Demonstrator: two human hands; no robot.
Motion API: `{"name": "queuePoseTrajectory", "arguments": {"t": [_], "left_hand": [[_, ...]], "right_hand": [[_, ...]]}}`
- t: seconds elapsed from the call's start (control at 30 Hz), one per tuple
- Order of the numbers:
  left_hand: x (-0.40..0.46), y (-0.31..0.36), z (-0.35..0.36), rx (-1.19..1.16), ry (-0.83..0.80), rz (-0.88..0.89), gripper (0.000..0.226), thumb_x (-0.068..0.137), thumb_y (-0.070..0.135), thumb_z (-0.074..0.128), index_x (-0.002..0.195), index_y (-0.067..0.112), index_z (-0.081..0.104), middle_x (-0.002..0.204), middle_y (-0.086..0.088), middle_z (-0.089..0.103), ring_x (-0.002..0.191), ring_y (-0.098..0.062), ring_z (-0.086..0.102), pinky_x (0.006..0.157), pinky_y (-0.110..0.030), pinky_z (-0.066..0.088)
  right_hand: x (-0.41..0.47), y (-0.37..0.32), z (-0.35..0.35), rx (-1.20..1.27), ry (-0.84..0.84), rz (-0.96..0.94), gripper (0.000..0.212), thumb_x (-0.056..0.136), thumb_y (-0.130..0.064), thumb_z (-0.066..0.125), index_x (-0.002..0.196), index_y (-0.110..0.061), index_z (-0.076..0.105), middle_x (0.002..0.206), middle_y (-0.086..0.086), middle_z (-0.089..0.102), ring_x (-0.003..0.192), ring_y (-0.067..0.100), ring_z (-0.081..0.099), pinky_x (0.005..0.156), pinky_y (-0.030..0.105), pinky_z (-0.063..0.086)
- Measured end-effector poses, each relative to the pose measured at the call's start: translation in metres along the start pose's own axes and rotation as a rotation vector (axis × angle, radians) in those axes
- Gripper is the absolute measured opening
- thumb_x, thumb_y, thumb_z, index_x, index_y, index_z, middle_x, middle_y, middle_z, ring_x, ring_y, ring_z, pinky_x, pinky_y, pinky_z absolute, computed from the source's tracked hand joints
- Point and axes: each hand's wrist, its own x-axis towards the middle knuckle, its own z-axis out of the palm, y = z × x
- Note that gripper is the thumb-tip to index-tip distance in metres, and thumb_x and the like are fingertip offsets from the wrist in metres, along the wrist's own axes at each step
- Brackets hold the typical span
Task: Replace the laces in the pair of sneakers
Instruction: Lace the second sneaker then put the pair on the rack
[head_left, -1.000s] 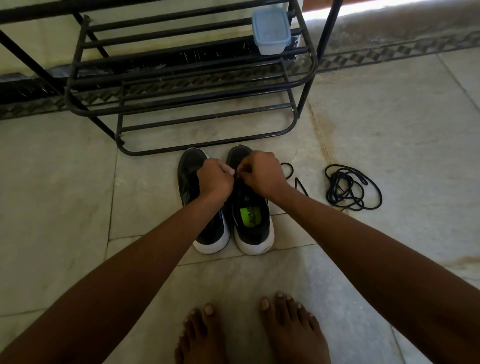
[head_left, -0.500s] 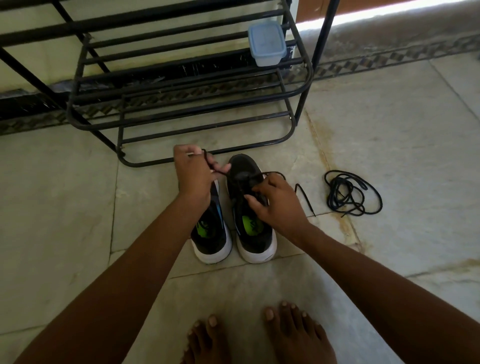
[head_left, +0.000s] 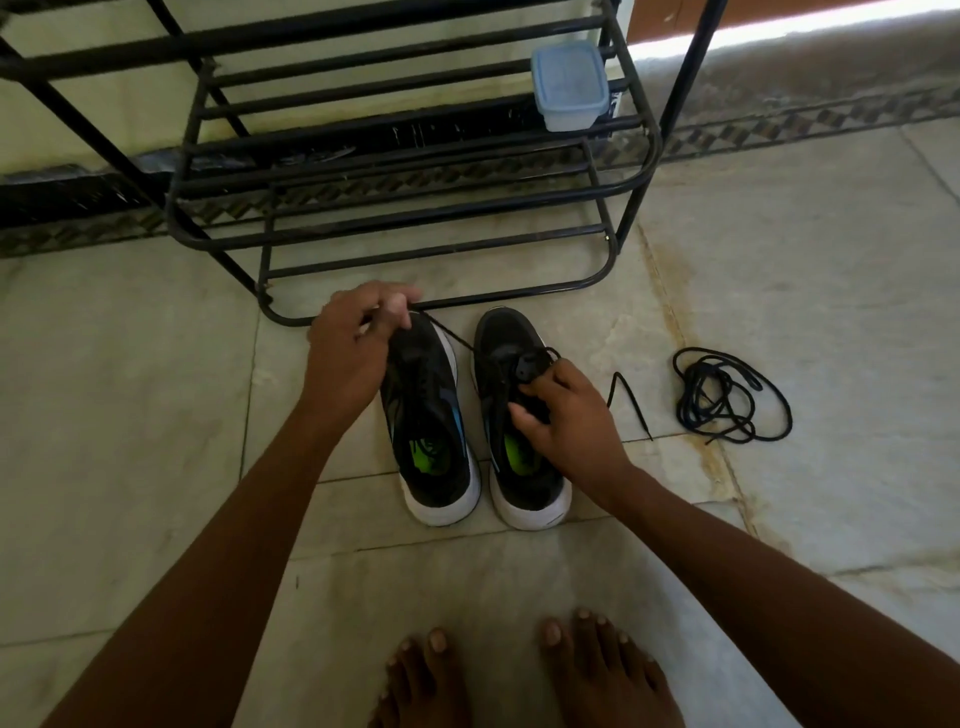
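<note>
Unlacing right sneaker. Left hand pinching lace taut; right hand gripping sneaker tongue. Next, probably: pull lace free of eyelets.

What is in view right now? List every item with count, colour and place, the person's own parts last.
sneakers: two, black with white soles and green insoles, side by side on the floor in front of the rack.
lace: one, black, stretched from the left hand to the right-side sneaker.
loose lace: one bundle, black, on the floor right of the sneakers.
shoe rack: one, black metal, behind the sneakers.
container: one, pale blue lid, on the rack.
floor: pale tiles.
left hand: pinching the lace.
right hand: gripping the right-side sneaker.
feet: two, bare, bottom edge.
</note>
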Motion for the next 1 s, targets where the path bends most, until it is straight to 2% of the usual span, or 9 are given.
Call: {"name": "queuePoseTrajectory", "arguments": {"t": [0.1, 0.17, 0.2, 0.27, 0.37, 0.43, 0.53, 0.77, 1.0], "left_hand": [[-0.001, 0.031, 0.001, -0.433, 0.022, -0.109, 0.033, 0.112, 0.018, 0.030, 0.089, 0.008, 0.051, 0.073, -0.004, 0.063, 0.078, -0.020, 0.067, 0.084, -0.029, 0.056], [0.001, 0.045, -0.002, -0.658, 0.010, -0.178, 0.032, 0.112, 0.025, 0.029, 0.089, 0.012, 0.046, 0.062, -0.001, 0.042, 0.055, -0.018, 0.046, 0.065, -0.035, 0.054], [0.004, 0.047, -0.001, -0.645, 0.009, -0.183, 0.028, 0.112, 0.028, 0.032, 0.091, 0.014, 0.046, 0.062, 0.002, 0.039, 0.052, -0.014, 0.039, 0.056, -0.033, 0.047], [0.007, 0.048, 0.001, -0.233, -0.018, -0.110, 0.014, 0.108, 0.033, 0.046, 0.107, 0.019, 0.048, 0.068, 0.006, 0.048, 0.051, -0.008, 0.044, 0.050, -0.027, 0.042], [0.006, 0.045, 0.006, 0.359, -0.206, 0.020, 0.036, 0.098, 0.035, 0.064, 0.130, 0.024, 0.052, 0.086, -0.003, 0.067, 0.074, -0.013, 0.066, 0.068, -0.033, 0.059], [0.003, 0.046, 0.010, 0.592, -0.290, 0.060, 0.035, 0.095, 0.036, 0.068, 0.126, 0.021, 0.061, 0.102, -0.004, 0.066, 0.091, -0.019, 0.065, 0.082, -0.040, 0.059], [0.001, 0.048, 0.015, 0.790, -0.354, 0.020, 0.027, 0.095, 0.035, 0.069, 0.114, 0.016, 0.069, 0.100, -0.005, 0.066, 0.090, -0.019, 0.063, 0.078, -0.034, 0.054], [0.006, 0.060, 0.011, 0.565, -0.755, -0.208, 0.027, 0.092, 0.039, 0.072, 0.082, 0.014, 0.076, 0.078, -0.002, 0.071, 0.081, -0.014, 0.068, 0.070, -0.027, 0.054], [0.006, 0.069, 0.000, 0.242, -0.833, -0.225, 0.029, 0.094, 0.030, 0.070, 0.069, 0.020, 0.077, 0.072, -0.001, 0.072, 0.078, -0.010, 0.067, 0.075, -0.025, 0.052]], "right_hand": [[0.000, 0.000, 0.002, -0.001, 0.000, 0.007, 0.036, 0.091, -0.045, 0.061, 0.109, -0.015, 0.069, 0.107, -0.003, 0.053, 0.094, 0.011, 0.054, 0.082, 0.030, 0.055], [-0.001, -0.001, 0.002, -0.010, 0.011, 0.008, 0.034, 0.092, -0.043, 0.063, 0.109, -0.015, 0.069, 0.107, -0.003, 0.053, 0.094, 0.011, 0.053, 0.081, 0.028, 0.054], [-0.001, -0.001, 0.002, -0.016, 0.014, 0.008, 0.034, 0.092, -0.043, 0.063, 0.110, -0.015, 0.069, 0.107, -0.003, 0.053, 0.094, 0.011, 0.053, 0.081, 0.029, 0.054], [-0.001, -0.001, 0.001, -0.028, 0.012, 0.011, 0.037, 0.092, -0.046, 0.060, 0.110, -0.015, 0.069, 0.108, -0.002, 0.054, 0.096, 0.012, 0.053, 0.081, 0.029, 0.054], [-0.001, 0.000, 0.001, -0.026, -0.002, 0.024, 0.041, 0.091, -0.048, 0.057, 0.112, -0.014, 0.069, 0.109, -0.001, 0.054, 0.097, 0.012, 0.054, 0.082, 0.030, 0.055], [-0.001, -0.001, 0.001, -0.033, -0.005, 0.024, 0.043, 0.091, -0.049, 0.056, 0.112, -0.013, 0.069, 0.110, -0.001, 0.054, 0.098, 0.013, 0.054, 0.082, 0.030, 0.055], [-0.002, -0.002, 0.001, -0.036, -0.005, 0.027, 0.044, 0.091, -0.049, 0.056, 0.113, -0.013, 0.069, 0.110, -0.001, 0.053, 0.097, 0.012, 0.053, 0.082, 0.029, 0.054], [-0.001, -0.001, 0.002, -0.051, 0.012, 0.006, 0.041, 0.091, -0.047, 0.056, 0.110, -0.013, 0.070, 0.107, 0.002, 0.055, 0.094, 0.013, 0.052, 0.077, 0.028, 0.051], [-0.002, -0.001, 0.004, -0.062, 0.025, 0.005, 0.041, 0.090, -0.046, 0.056, 0.109, -0.012, 0.070, 0.106, 0.003, 0.056, 0.093, 0.013, 0.052, 0.076, 0.024, 0.045]]}}
